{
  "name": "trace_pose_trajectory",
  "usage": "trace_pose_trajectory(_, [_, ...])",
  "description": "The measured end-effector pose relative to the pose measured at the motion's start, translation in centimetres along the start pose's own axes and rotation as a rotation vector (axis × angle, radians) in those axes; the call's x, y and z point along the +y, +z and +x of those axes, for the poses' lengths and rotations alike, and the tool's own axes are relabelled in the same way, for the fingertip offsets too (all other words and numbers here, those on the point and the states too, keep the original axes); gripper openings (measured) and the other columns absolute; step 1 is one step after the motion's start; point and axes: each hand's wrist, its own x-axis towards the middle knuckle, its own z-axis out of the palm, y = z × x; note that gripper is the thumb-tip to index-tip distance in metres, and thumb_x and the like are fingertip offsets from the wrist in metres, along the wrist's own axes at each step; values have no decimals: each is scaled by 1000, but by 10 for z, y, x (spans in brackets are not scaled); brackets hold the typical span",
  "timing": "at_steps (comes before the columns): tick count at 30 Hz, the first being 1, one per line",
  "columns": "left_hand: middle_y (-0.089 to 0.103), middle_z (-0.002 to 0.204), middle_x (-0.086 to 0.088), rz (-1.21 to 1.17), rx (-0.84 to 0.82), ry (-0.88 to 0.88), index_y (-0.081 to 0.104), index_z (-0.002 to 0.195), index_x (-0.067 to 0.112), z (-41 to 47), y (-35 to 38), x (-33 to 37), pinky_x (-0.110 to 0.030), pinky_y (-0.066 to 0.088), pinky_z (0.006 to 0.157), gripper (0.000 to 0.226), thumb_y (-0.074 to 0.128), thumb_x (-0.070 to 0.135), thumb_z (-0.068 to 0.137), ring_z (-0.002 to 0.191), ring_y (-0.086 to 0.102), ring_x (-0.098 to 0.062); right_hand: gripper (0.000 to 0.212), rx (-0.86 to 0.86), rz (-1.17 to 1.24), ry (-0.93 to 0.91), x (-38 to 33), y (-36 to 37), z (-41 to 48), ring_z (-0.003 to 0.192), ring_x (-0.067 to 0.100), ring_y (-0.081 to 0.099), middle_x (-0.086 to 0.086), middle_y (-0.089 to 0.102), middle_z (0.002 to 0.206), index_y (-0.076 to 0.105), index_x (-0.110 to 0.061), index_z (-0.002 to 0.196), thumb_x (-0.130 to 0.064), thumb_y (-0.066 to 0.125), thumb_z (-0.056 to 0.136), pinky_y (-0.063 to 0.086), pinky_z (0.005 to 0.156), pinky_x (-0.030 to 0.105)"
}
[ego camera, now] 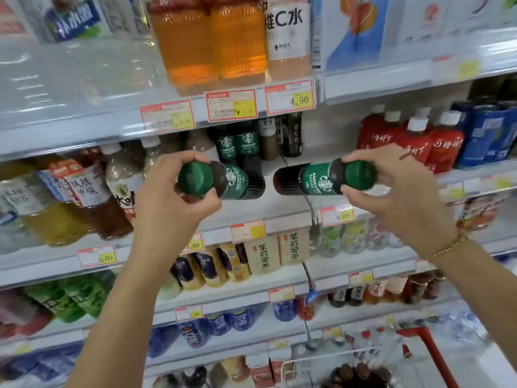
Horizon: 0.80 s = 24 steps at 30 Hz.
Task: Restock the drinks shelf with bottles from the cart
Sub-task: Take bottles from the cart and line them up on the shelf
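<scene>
Shelf (268, 210) behind: left grip (167, 200) clasps one bottle (235, 182), right grip (400, 191) another bottle (310, 179) (both sideways).

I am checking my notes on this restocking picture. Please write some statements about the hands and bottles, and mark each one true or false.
1. The left hand grips the left bottle, and the right hand grips the right bottle. True.
2. The two held bottles touch each other. False: a gap separates them.
3. Both are held upright. False: they lie roughly sideways, bases facing each other.
4. Similar green-label bottles stand on the shelf behind. True.
</scene>
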Motion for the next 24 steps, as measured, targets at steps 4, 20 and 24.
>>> trace_pose_trajectory(4, [52, 106, 7, 101, -118, 30, 57, 100, 29, 36, 21, -17, -3, 39, 79, 43, 72, 4, 69, 91, 50, -7, 41, -171, -86, 43, 15, 6, 47, 96, 20, 56, 6, 62, 105, 65, -21, 111, -12, 74, 73, 44, 91, 28])
trace_pose_trajectory(20, [69, 96, 3, -491, -191, -347, 61, 97, 28, 84, 97, -69, -40, 54, 87, 20, 71, 23, 80, 93, 64, -15, 34, -248, 785, 408, 33, 100, 123, 78, 1, 65, -2, 67, 92, 57, 1, 118, 4, 59, 84, 50, 69, 11])
trace_pose_trajectory(24, [67, 105, 7, -350, -234, -331, 58, 109, 22, 69, 114, -83, -21, 48, 82, 44, 80, 26, 71, 95, 61, -2, 38, -267, 805, 323, 25, 121, 115, 97, 9, 62, 0, 65, 108, 57, -10, 121, -4, 63, 85, 51, 89, 23])
